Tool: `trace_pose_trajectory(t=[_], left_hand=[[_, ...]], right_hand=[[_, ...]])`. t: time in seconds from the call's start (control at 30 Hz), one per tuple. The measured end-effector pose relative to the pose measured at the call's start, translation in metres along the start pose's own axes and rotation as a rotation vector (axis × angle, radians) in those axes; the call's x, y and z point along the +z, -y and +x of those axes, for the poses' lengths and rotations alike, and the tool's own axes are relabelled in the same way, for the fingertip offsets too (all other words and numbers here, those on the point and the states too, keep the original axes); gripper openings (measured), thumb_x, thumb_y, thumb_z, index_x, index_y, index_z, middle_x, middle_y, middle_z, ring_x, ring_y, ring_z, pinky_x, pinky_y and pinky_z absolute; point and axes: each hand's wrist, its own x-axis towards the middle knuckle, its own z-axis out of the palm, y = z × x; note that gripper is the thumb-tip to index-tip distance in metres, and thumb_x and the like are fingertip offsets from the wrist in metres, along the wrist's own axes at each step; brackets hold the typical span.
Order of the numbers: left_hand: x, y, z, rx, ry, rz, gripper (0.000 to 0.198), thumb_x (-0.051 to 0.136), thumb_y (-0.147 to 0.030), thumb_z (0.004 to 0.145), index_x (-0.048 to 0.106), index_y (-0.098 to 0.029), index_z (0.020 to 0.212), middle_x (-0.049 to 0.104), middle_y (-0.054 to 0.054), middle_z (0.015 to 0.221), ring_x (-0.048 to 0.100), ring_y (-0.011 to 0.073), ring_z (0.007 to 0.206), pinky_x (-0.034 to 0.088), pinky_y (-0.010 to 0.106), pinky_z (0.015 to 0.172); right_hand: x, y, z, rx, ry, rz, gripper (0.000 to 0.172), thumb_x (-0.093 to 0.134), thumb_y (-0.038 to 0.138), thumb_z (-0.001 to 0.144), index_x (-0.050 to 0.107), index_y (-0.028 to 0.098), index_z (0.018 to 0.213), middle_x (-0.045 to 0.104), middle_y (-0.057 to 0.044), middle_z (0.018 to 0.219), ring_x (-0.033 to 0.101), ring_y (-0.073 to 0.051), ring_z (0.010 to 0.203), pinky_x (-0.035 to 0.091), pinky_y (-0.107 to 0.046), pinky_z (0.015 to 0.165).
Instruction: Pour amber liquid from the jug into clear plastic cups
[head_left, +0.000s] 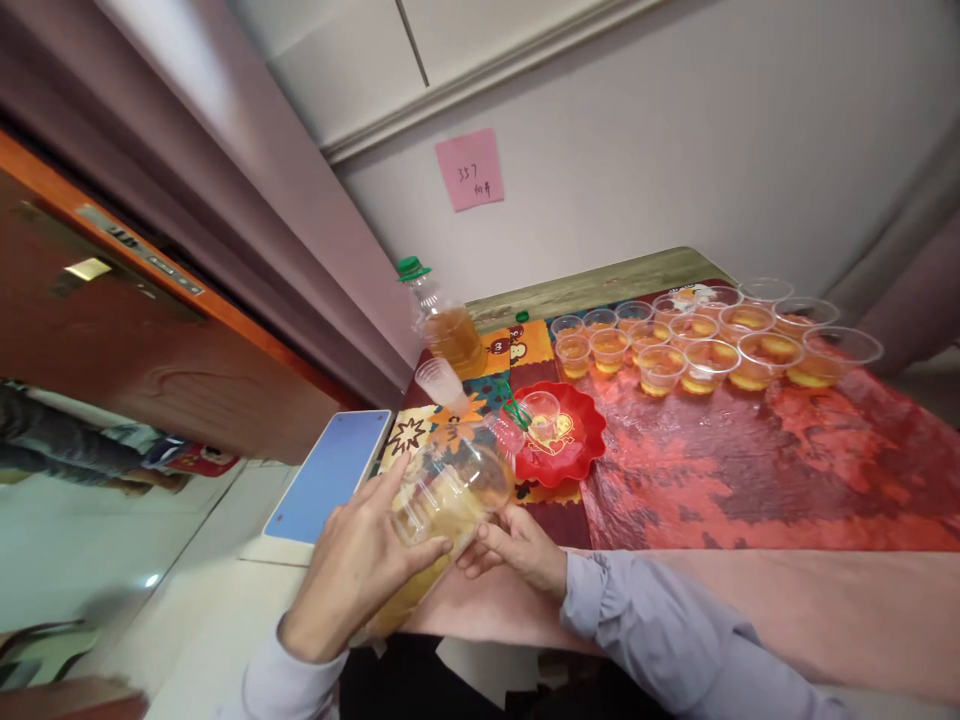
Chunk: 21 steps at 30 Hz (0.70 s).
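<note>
A large clear plastic bottle (442,500) part full of yellow liquid is tilted at the table's near left corner. My left hand (360,560) wraps round its left side, thumb across the front. My right hand (517,550) grips the right edge with bent fingers, some of them hidden. Just past the bottle lies a red scalloped plate (592,450) holding a clear cup (541,412) and a thin green item (514,408). Beside it, a stack of clear cups (441,384) leans over.
Several clear cups of amber drink (701,365) stand in rows at the back right. A second bottle (454,335) with a green cap is at the back left, near a loose green cap (522,316). A blue-topped stool (330,475) stands left of the patterned tablecloth (712,460).
</note>
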Motion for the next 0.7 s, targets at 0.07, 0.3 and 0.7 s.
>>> trace_pose_trajectory(t=[0.07, 0.3, 0.7], left_hand=[[-0.006, -0.005, 0.002, -0.028, 0.068, 0.028, 0.096, 0.085, -0.055, 0.072, 0.055, -0.025, 0.158, 0.063, 0.012, 0.158, 0.066, 0.0376, 0.140, 0.056, 0.053, 0.113], [-0.009, -0.005, 0.011, -0.042, 0.120, 0.083, 0.100, 0.082, -0.063, 0.072, 0.055, -0.021, 0.158, 0.063, 0.014, 0.157, 0.065, 0.0386, 0.140, 0.057, 0.053, 0.113], [-0.015, -0.015, 0.024, -0.069, 0.155, 0.115, 0.103, 0.081, -0.067, 0.070, 0.054, -0.021, 0.158, 0.068, 0.015, 0.152, 0.066, 0.0401, 0.138, 0.054, 0.054, 0.114]], right_hand=[[0.000, 0.000, 0.000, 0.007, 0.007, 0.008, 0.074, 0.082, 0.074, 0.084, 0.062, 0.015, 0.124, 0.077, -0.012, 0.106, 0.079, -0.020, 0.088, 0.066, -0.041, 0.085], [-0.002, 0.002, 0.002, 0.016, 0.022, 0.023, 0.074, 0.081, 0.075, 0.083, 0.063, 0.015, 0.122, 0.078, -0.012, 0.105, 0.078, -0.020, 0.088, 0.065, -0.041, 0.087], [-0.003, 0.009, 0.005, 0.023, -0.007, -0.033, 0.080, 0.077, 0.086, 0.077, 0.069, 0.015, 0.113, 0.077, -0.011, 0.100, 0.076, -0.019, 0.086, 0.059, -0.032, 0.075]])
